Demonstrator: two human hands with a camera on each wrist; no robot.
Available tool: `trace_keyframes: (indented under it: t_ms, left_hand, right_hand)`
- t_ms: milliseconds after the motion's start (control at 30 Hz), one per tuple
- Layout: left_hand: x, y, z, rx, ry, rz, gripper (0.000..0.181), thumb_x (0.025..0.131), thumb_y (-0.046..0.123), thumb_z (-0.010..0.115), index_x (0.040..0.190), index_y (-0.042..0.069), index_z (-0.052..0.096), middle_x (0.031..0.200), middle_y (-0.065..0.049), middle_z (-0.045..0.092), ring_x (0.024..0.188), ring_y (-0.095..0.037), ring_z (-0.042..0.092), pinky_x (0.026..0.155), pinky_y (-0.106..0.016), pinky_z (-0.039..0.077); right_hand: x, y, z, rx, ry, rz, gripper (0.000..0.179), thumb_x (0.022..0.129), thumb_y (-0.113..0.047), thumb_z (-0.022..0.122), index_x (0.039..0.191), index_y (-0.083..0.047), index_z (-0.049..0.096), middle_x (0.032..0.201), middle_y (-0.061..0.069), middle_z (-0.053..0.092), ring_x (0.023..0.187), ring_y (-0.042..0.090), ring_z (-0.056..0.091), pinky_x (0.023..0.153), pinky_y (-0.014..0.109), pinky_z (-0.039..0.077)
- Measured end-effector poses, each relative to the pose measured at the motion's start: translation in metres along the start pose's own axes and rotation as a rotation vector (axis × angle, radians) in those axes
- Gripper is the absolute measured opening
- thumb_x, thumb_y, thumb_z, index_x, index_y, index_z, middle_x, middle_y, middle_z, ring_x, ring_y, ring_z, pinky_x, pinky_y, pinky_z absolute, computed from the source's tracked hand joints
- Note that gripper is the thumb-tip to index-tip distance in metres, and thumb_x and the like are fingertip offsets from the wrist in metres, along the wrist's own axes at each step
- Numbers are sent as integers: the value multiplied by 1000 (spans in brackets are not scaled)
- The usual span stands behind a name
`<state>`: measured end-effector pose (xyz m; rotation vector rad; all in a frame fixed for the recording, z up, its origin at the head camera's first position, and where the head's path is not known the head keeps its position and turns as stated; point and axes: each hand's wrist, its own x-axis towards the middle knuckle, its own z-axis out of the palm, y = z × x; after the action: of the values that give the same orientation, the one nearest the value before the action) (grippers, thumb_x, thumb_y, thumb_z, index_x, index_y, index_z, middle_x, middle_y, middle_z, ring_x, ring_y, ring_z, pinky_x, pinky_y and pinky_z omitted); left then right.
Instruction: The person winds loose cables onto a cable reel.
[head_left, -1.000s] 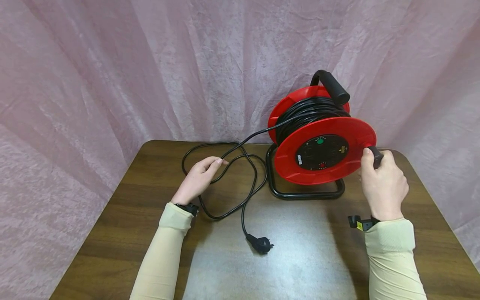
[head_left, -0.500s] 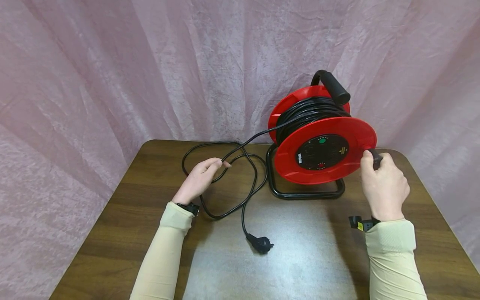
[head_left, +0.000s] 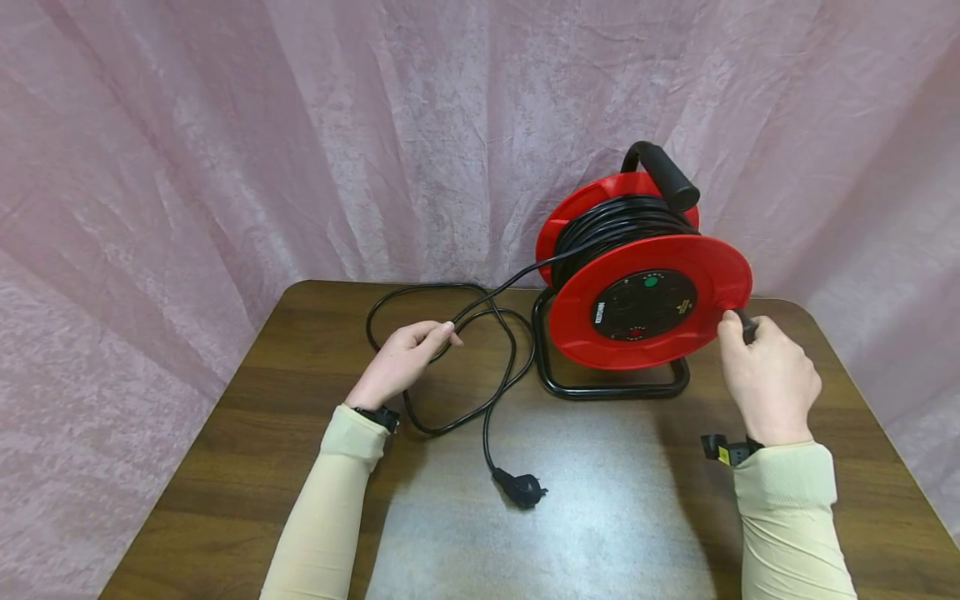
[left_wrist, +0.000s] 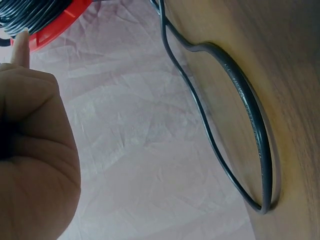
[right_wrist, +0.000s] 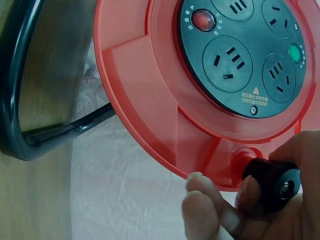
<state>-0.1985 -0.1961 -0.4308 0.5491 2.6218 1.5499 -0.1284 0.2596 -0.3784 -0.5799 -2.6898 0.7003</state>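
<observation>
A red cable reel [head_left: 720, 258] wound with black cable [head_left: 618, 221] stands on its black tubular frame [head_left: 611, 392] at the right back of the table. My right hand [head_left: 772, 375] grips the black crank knob [right_wrist: 272, 185] on the reel's front disc, thumb and fingers curled about it. To the left, my left hand [head_left: 405, 354] pinches the loose cable between thumb and fingers; from there it runs up to the drum. In the left wrist view the hand [left_wrist: 37, 130] hides the pinched stretch. The black plug [head_left: 521, 489] lies on the table at the cable's end.
Loose cable loops [head_left: 457, 429] spread over the wooden table [head_left: 285, 433] between the left hand and the reel. A black carry handle [head_left: 671, 179] tops the reel. Behind the table hangs a pink curtain [head_left: 420, 142].
The reel disc has turned slightly clockwise, its knob and my right hand moving down a little. My left hand has shifted slightly right along with the cable. The plug has stayed put.
</observation>
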Motion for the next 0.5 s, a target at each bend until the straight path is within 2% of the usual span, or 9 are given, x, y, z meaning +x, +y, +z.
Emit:
trace_keyframes:
  t_ms: [167, 267, 400, 500]
  left_hand:
    - [-1, -1, 1, 14, -14, -5, 50, 103, 62, 47, 98, 21, 76, 109, 8, 70, 98, -18, 57, 88, -43, 44]
    - [-2, 0, 0, 23, -24, -13, 45, 106, 55, 45, 94, 23, 74, 98, 3, 66, 90, -22, 54, 81, -42, 43]
    - [-2, 0, 0, 13, -26, -12, 39, 108, 45, 45, 94, 21, 72, 93, -5, 62, 87, -26, 53, 78, -42, 42]
    - [-2, 0, 0, -5, -27, 2, 40, 108, 47, 47, 99, 18, 72, 100, -3, 65, 93, -26, 54, 82, -42, 43]
  right_hand:
    - [0, 1, -1, -27, -28, -2, 58, 101, -55, 26, 84, -8, 54, 71, 15, 59, 79, 48, 60, 55, 49, 37]
    - [0, 1, -1, -29, -34, -4, 59, 101, -56, 25, 83, -8, 54, 73, 17, 60, 80, 49, 60, 54, 49, 37]
    - [-1, 1, -2, -36, -35, -11, 60, 101, -56, 25, 83, -8, 55, 73, 18, 60, 80, 50, 60, 53, 50, 37]
    - [-1, 1, -2, -39, -34, -17, 59, 101, -56, 25, 81, -8, 54, 70, 16, 58, 77, 49, 60, 51, 49, 37]
